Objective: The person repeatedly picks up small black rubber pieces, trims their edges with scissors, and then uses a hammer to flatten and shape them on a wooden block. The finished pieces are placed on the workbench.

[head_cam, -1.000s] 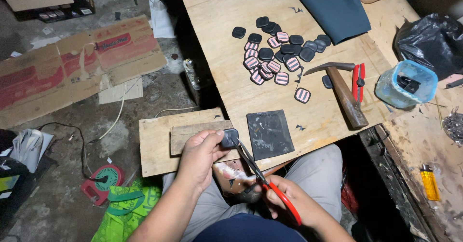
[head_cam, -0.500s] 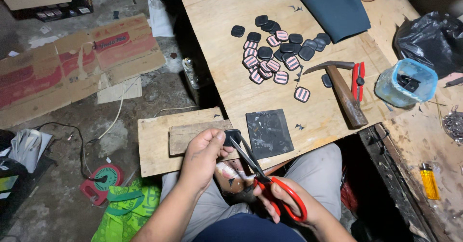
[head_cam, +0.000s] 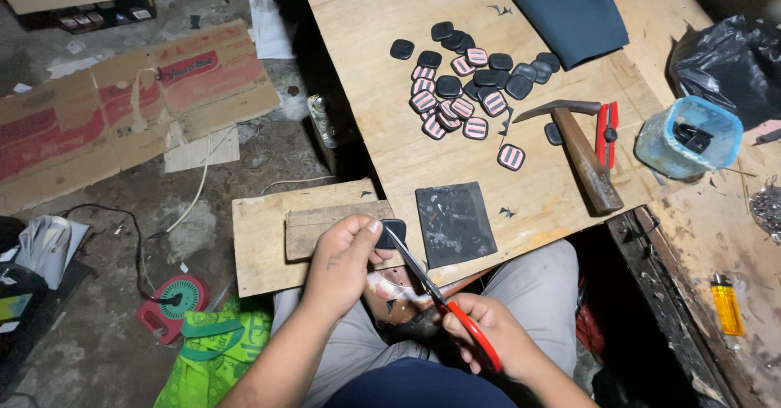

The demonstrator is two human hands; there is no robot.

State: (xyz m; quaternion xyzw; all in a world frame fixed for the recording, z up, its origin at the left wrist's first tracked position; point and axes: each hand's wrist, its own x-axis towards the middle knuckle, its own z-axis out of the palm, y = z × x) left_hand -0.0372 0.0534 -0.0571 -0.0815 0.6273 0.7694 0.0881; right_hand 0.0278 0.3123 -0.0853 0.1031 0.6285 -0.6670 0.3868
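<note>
Left hand [head_cam: 342,263]: pinched a small black rounded piece [head_cam: 391,234] between thumb and fingers, just above the lap, at the near edge of the desk [head_cam: 366,66].
Right hand [head_cam: 488,339]: closed through the red handles of the scissors [head_cam: 435,294], blades slightly parted and touching the piece's edge.
Grip advice: best kept firm on the piece, fingertips clear of the blades; piece turned rather than scissors.
Cut: short snips close along the outline, judged safest.
Nearby: pile of black and pink-striped pieces [head_cam: 468,91], dark slab [head_cam: 454,222], hammer [head_cam: 582,152], wooden block [head_cam: 325,227].
</note>
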